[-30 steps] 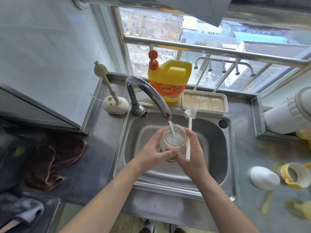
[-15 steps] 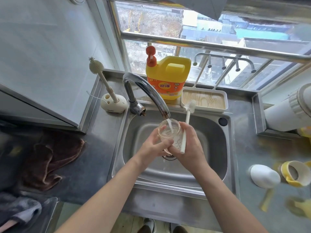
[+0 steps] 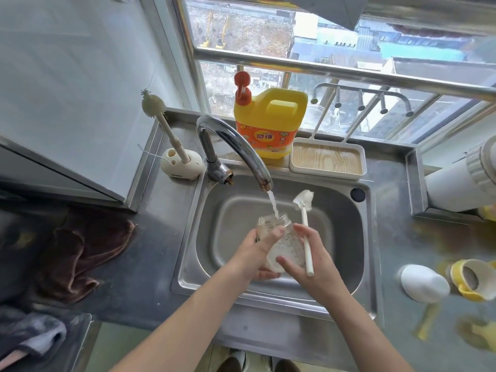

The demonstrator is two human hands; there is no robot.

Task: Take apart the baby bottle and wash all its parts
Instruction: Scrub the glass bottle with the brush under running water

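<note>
Tipped off upright since a moment ago, the clear glass baby bottle (image 3: 287, 247) is filling under the chrome tap (image 3: 233, 146). The left hand (image 3: 252, 256) is gripping its neck. The right hand (image 3: 311, 261) is pinching the white long-handled brush (image 3: 306, 237) while bracing the base. Wet glass could be slipping into the steel sink (image 3: 338, 216).

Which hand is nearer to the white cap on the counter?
Right. The right hand, holding the brush, is left of the white cap; the left hand grips the bottle farther left.
</note>
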